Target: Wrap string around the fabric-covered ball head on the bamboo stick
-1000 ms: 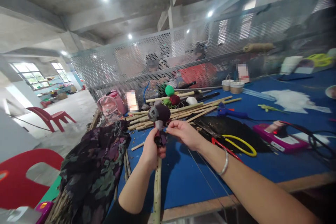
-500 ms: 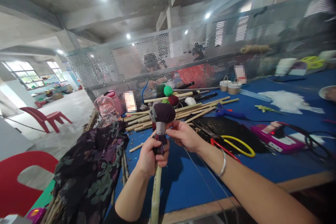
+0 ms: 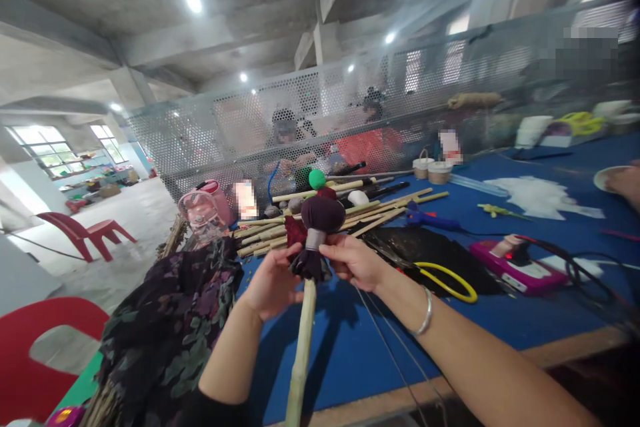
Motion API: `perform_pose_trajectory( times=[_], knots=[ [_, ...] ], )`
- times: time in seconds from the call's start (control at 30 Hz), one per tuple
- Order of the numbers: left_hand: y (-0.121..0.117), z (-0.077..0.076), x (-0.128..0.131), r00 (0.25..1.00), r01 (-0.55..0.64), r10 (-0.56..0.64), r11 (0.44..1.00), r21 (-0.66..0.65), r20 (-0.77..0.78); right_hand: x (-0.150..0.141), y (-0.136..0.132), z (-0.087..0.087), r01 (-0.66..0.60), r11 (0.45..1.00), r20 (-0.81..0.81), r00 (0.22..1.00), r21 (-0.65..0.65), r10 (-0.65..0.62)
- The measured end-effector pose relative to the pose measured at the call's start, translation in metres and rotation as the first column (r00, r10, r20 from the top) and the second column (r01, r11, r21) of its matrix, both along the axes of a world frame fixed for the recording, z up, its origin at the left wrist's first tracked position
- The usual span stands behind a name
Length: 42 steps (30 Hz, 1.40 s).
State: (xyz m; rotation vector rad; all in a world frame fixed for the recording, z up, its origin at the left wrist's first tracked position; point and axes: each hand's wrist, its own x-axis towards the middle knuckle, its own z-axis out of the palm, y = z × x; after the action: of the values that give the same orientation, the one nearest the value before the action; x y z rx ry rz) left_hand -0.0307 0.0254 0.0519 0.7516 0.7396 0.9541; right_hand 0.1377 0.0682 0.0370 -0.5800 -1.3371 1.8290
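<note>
I hold a bamboo stick (image 3: 301,353) upright over the blue table (image 3: 500,320). Its top carries a dark purple cloth ball (image 3: 323,213), bound at the neck with a pale band. My left hand (image 3: 273,280) is closed on the gathered cloth just below the ball. My right hand (image 3: 353,260) pinches the cloth neck from the right side; a silver bangle sits on that wrist. A thin thread runs down from the ball towards the table's front edge.
Behind the ball lie several bamboo sticks (image 3: 350,213) and coloured balls (image 3: 317,179). Yellow-handled scissors (image 3: 445,277), black fabric, a blue glue gun (image 3: 425,217) and a pink device (image 3: 510,267) lie right. Floral cloth (image 3: 170,327) hangs left. People sit beyond a perforated screen (image 3: 350,107).
The stick has tilted so the ball has moved right and up. My left hand has slid from around the stick's top to the cloth beside it.
</note>
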Motion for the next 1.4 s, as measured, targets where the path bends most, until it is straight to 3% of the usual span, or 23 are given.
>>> perform_pose_trajectory(
  times=[0.03,0.1,0.17,0.23,0.37,0.47,0.57,0.73,1.23,1.33,1.4],
  knots=[
    [0.001,0.009,0.0,0.989,-0.105,0.109,0.994,0.037,-0.105,-0.001,0.0,0.0,0.021,1.0,0.013,1.0,0.015,-0.022],
    [0.002,0.022,0.007,0.897,-0.263,0.316,0.944,0.201,-0.31,-0.005,-0.002,0.0,0.062,0.997,0.045,0.997,0.051,-0.065],
    [0.0,0.025,0.021,0.799,-0.296,0.468,0.853,0.431,-0.377,-0.011,-0.006,0.0,0.103,0.993,0.06,0.992,0.064,-0.107],
    [-0.003,0.018,0.036,0.749,-0.296,0.539,0.793,0.532,-0.386,-0.016,-0.01,0.0,0.144,0.988,0.05,0.988,0.046,-0.146],
    [-0.007,-0.008,0.047,0.749,-0.196,0.437,0.864,0.463,-0.498,-0.018,-0.012,0.001,0.184,0.983,0.059,0.981,-0.004,-0.183],
    [-0.009,-0.018,0.041,0.783,-0.184,0.39,0.889,0.419,-0.485,-0.014,-0.008,0.0,0.119,0.993,0.111,0.987,0.005,-0.118],
    [-0.012,-0.02,0.033,0.845,-0.214,0.353,0.912,0.351,-0.401,-0.01,-0.004,-0.004,0.117,0.993,0.137,0.984,-0.013,-0.114],
    [-0.016,-0.021,0.024,0.876,-0.289,0.374,0.913,0.289,-0.305,-0.011,-0.005,-0.004,0.082,0.996,0.178,0.981,0.021,-0.084],
    [-0.021,-0.021,0.018,0.952,-0.231,0.275,0.932,0.279,-0.131,-0.01,-0.007,-0.005,-0.007,0.993,0.052,0.999,0.12,0.001],
    [-0.023,-0.019,0.016,0.985,-0.17,0.173,0.964,0.203,0.002,-0.011,-0.005,-0.007,0.031,0.993,0.061,0.997,0.114,-0.038],
    [-0.023,-0.019,0.013,0.99,-0.022,0.003,0.991,0.136,0.138,-0.013,-0.005,-0.006,0.035,0.995,0.046,0.998,0.096,-0.039]
  ],
)
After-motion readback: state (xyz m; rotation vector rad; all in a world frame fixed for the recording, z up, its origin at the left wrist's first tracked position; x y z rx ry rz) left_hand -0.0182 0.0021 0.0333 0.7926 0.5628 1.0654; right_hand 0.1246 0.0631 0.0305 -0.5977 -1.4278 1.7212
